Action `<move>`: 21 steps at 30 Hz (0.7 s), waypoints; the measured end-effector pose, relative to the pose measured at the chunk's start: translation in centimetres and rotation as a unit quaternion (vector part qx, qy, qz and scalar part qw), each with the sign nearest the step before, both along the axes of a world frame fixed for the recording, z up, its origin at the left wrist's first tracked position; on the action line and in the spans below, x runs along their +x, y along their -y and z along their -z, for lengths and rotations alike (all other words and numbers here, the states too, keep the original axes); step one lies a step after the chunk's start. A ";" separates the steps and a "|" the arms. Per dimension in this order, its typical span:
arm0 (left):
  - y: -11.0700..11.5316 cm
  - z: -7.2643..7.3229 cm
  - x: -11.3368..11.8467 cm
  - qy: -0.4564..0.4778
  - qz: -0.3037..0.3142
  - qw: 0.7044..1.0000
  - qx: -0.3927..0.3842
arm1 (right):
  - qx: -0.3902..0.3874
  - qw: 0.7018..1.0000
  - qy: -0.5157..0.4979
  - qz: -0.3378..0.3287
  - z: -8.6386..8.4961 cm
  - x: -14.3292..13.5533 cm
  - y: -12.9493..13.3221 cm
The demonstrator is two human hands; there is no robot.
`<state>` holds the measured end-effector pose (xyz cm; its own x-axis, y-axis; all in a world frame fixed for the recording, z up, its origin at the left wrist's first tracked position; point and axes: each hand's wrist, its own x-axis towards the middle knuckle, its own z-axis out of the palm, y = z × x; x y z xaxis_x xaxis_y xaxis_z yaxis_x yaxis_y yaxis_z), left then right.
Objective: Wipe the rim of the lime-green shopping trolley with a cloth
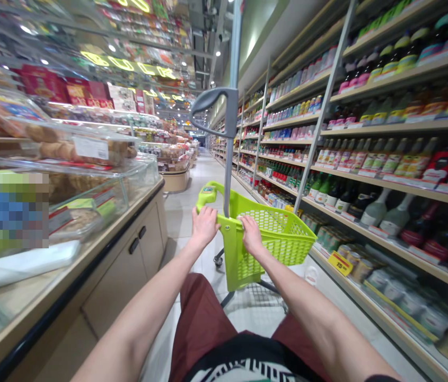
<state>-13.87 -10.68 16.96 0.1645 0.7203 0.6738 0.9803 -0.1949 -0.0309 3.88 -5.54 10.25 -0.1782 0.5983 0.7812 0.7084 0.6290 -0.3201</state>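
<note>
A lime-green shopping cart [283, 225] with a perforated basket stands in front of my body, and nothing shows inside the part of the basket that is visible. My left hand [205, 225] is closed over the cart's near rim, left of a tall grey pole [229, 175]. On the other side of the pole, my right hand [251, 233] wraps round the same rim. The pole rises from the cart and carries a grey looped handle [224, 112], which neither hand touches.
Shelves of bottles and cans [378, 159] line the right side, with a yellow price tag [340, 262] low down. A glass-topped bakery counter [128, 233] runs along the left. Between them a tiled aisle [202, 164] leads away past more displays.
</note>
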 end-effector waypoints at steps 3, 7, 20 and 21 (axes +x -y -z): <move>0.6 0.0 0.7 0.000 -0.010 1.000 -0.001 | 0.015 0.999 0.004 -0.034 -1.3 -1.3 0.8; 1.3 0.2 1.9 0.007 -0.017 1.000 0.002 | 0.010 0.998 -0.057 -0.034 -2.6 -3.1 2.6; 2.1 -1.3 2.8 0.029 0.094 0.994 -0.052 | 0.094 0.983 -0.133 -0.083 -6.6 -2.1 5.9; 2.0 -1.5 2.3 0.037 0.099 0.992 -0.062 | 0.085 0.987 -0.097 -0.095 -6.6 -2.0 5.6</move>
<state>-11.54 -12.73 18.50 0.2637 0.7571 0.5977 0.9212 -0.3815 0.0768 1.85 -11.16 16.90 -0.1106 0.4263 0.8978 0.5086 0.8004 -0.3174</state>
